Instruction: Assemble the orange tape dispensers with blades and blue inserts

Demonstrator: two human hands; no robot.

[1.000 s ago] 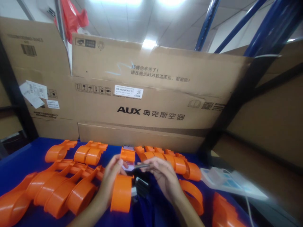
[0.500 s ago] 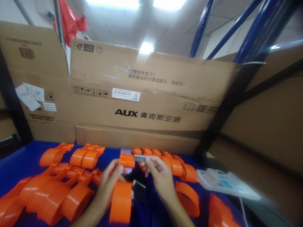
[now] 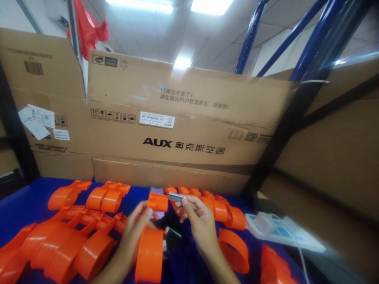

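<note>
My left hand (image 3: 137, 225) is closed on an orange plastic tape dispenser (image 3: 158, 203), its flat end up and its round ring hanging below. My right hand (image 3: 198, 219) pinches a short grey metal strip (image 3: 177, 197) between thumb and fingers. The strip's left end is right by the dispenser's upper right edge; whether they touch I cannot tell. Beneath the hands, a dark object with a shiny strip (image 3: 174, 232) is partly hidden. A pale purple flat thing (image 3: 157, 191) shows behind the dispenser.
Several orange dispensers (image 3: 63, 244) lie in rows at the left, others (image 3: 220, 211) at the right, on a blue surface (image 3: 20, 197). A white power strip (image 3: 284, 232) with a cable lies at the right. A cardboard wall (image 3: 118, 138) stands behind, beside a dark rack post (image 3: 275, 142).
The metal strip has tilted, its right end now lower, and a slight angle shows between it and the dispenser. Both hands keep their holds, almost in place.
</note>
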